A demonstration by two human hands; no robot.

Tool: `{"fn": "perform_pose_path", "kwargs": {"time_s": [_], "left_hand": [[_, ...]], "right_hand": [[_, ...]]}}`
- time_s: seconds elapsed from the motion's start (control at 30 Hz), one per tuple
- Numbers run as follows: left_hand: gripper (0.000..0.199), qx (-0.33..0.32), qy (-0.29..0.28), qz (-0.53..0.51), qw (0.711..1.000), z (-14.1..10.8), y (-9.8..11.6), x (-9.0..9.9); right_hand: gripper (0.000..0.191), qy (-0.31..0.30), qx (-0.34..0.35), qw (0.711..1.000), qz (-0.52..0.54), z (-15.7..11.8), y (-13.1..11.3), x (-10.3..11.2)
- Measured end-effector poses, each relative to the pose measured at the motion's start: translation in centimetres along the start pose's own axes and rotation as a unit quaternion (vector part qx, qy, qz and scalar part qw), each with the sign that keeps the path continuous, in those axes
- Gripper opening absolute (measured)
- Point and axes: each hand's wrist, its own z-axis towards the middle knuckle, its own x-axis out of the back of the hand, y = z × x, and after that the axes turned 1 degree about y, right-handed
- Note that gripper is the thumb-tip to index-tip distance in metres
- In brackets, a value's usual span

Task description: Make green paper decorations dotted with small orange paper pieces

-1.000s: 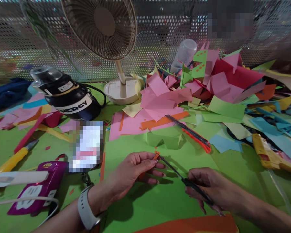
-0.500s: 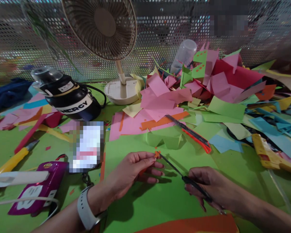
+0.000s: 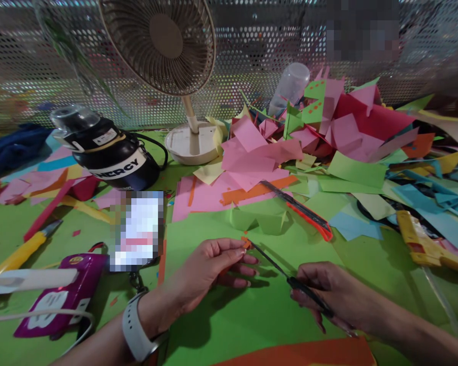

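My left hand [image 3: 217, 267] pinches a small orange paper piece [image 3: 246, 243] between thumb and forefinger, with the other fingers spread below. My right hand [image 3: 324, 290] is wrapped round the dark handles of a pair of scissors [image 3: 272, 262]. The scissor blades point up and left, and their tip meets the orange paper or lies right beside it. Both hands are above a green paper sheet [image 3: 229, 325]. Just beyond them lies a folded green paper piece [image 3: 259, 219] with a notched edge.
An orange-red box cutter [image 3: 309, 220] lies beyond my hands. Paper scraps [image 3: 259, 152] heap at the back right near a yellow glue gun [image 3: 416, 239]. A fan [image 3: 193, 142], a black bottle [image 3: 116, 157], a blurred-out phone-like object [image 3: 137, 231] and a purple device [image 3: 61, 300] stand or lie leftward.
The orange piece at the scissor tip looks slightly smaller or turned. Both hands stay almost in the same place.
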Motion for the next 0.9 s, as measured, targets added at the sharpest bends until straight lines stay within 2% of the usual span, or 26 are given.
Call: {"fn": "perform_pose_path", "kwargs": {"time_s": [0.23, 0.57, 0.9], "left_hand": [[0.021, -0.017, -0.008, -0.011, 1.0, 0.12, -0.04, 0.07], [0.019, -0.022, -0.013, 0.01, 1.0, -0.06, 0.01, -0.24], [0.02, -0.021, -0.004, 0.014, 1.0, -0.16, 0.05, -0.46]], "right_hand": [[0.05, -0.023, 0.034, 0.999, 0.026, -0.51, -0.35, 0.17], [0.048, -0.011, 0.005, 1.0, -0.009, -0.17, -0.26, -0.2], [0.047, -0.005, -0.001, 1.0, -0.002, -0.48, -0.54, -0.24]]}}
